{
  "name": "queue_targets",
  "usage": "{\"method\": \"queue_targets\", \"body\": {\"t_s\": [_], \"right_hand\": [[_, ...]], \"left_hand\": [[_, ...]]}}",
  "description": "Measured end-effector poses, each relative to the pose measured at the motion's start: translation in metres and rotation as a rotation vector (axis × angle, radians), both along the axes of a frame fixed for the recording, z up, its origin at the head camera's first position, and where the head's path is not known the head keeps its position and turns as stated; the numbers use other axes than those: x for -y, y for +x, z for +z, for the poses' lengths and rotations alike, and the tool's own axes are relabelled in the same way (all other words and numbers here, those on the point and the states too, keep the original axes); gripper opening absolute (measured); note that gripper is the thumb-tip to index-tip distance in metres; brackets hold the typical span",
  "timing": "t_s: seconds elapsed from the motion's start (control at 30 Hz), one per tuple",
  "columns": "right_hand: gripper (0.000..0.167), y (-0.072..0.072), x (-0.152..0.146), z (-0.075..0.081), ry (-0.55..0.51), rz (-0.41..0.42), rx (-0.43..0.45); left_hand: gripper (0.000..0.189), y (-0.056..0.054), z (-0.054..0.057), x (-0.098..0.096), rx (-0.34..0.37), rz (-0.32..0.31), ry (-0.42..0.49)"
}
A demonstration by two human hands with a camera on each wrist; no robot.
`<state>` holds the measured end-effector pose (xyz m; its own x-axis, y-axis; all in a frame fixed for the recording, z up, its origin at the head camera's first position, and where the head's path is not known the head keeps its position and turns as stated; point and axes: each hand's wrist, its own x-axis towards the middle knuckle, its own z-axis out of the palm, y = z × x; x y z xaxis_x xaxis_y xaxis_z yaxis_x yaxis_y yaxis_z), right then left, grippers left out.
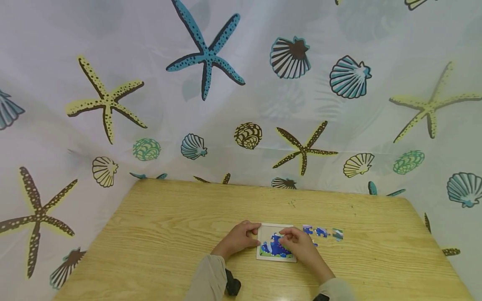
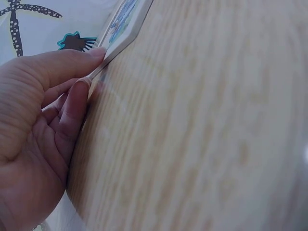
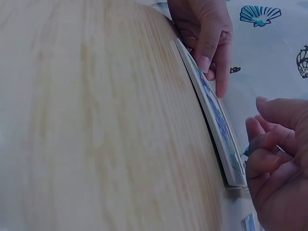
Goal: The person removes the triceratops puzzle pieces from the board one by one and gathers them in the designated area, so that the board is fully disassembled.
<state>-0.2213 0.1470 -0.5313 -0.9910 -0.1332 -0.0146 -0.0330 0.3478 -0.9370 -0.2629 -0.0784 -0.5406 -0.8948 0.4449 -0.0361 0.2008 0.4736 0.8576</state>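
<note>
A jigsaw puzzle tray (image 1: 276, 259) with a pale frame lies on the wooden table, its lower part filled with blue picture pieces. My left hand (image 1: 239, 240) holds the tray by its left side; in the left wrist view, fingertips (image 2: 97, 52) pinch the frame's edge. Above the tray's right half is my right hand (image 1: 301, 246), fingers bent and thumb near the index finger. Whether a piece sits between those fingertips is too small to tell. In the right wrist view the right hand (image 3: 281, 159) hovers beside the tray (image 3: 211, 115).
Loose puzzle pieces (image 1: 321, 232) lie right of the tray, one partly behind the right hand. The wooden table (image 1: 169, 234) runs back to a white curtain (image 1: 241, 100) printed with starfish and shells, which also hangs at both sides.
</note>
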Motion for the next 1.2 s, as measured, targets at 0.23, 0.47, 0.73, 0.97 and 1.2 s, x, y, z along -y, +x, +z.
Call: {"method": "queue_targets", "body": {"t_s": [0.23, 0.47, 0.73, 0.97, 1.2], "right_hand": [[0.023, -0.002, 0.011, -0.003, 0.086, 0.03, -0.029], [0.028, 0.0, 0.015, -0.004, 0.139, 0.017, -0.025], [0.027, -0.003, 0.017, 0.0, 0.232, 0.034, -0.042], [0.026, -0.005, 0.018, 0.004, 0.265, 0.063, -0.042], [0.027, -0.006, 0.017, 0.003, 0.291, 0.091, -0.026]], "left_hand": [[0.055, 0.0, 0.0, 0.0, 0.002, -0.003, -0.002], [0.055, 0.001, -0.002, 0.0, 0.002, -0.011, 0.005], [0.055, -0.001, -0.002, 0.001, -0.015, -0.015, -0.002], [0.055, -0.002, -0.001, 0.001, 0.003, -0.005, 0.004], [0.056, -0.003, -0.004, 0.001, 0.003, -0.007, 0.016]]}}
